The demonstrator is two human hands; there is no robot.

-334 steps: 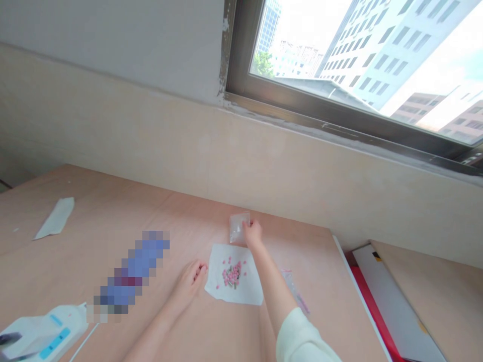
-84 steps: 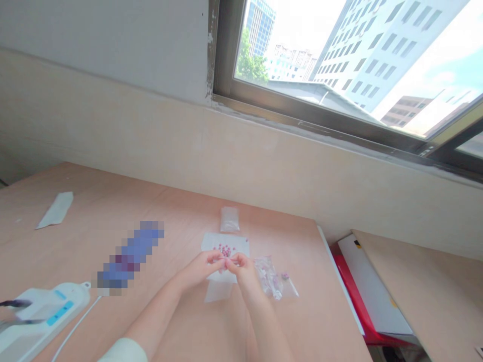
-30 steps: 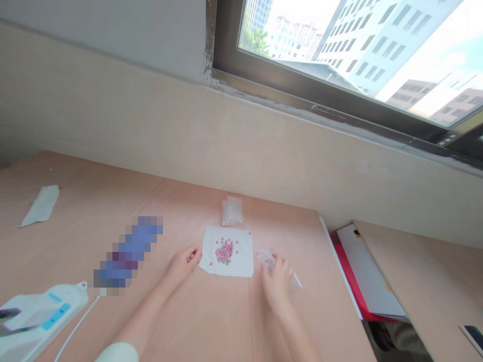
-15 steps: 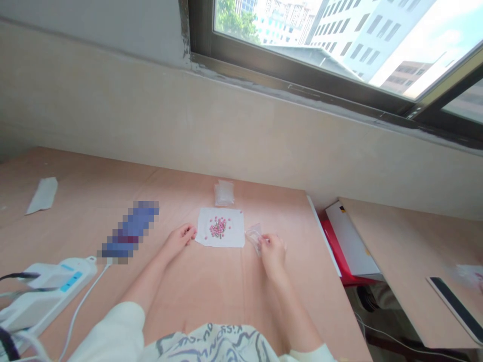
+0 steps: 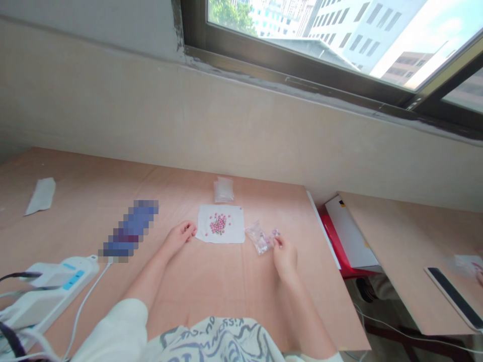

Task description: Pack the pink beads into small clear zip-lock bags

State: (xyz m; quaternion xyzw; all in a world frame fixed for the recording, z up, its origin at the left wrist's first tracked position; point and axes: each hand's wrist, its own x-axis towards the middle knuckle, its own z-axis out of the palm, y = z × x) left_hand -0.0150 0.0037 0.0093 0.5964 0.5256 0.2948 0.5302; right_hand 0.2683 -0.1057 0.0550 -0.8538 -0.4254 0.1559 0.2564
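Note:
A white paper sheet (image 5: 236, 234) lies in front of me, with a cluster of small pink-headed pieces (image 5: 219, 224) near its middle and a few scattered around. My left hand (image 5: 180, 237) rests at the sheet's left edge, fingers curled closed; anything inside them is hidden. Right of the sheet is a clear plastic bag (image 5: 259, 238), its contents unclear. Just beyond that bag, my right hand (image 5: 286, 255) is closed with its fingertips at a small pinkish, partly see-through item (image 5: 275, 233), too small to identify.
Behind the sheet sits another clear packet (image 5: 224, 190). To the left are a blurred-out phone-like object (image 5: 130, 229), a white power strip (image 5: 56, 291) with cables and a pale paper scrap (image 5: 41, 196). A second table (image 5: 411, 241) stands right, across a gap; part of another person's hand shows there.
My right hand has moved right, off the clear bag, which now shows more fully along with the pinkish item. My left hand stays by the sheet. The view has shifted slightly.

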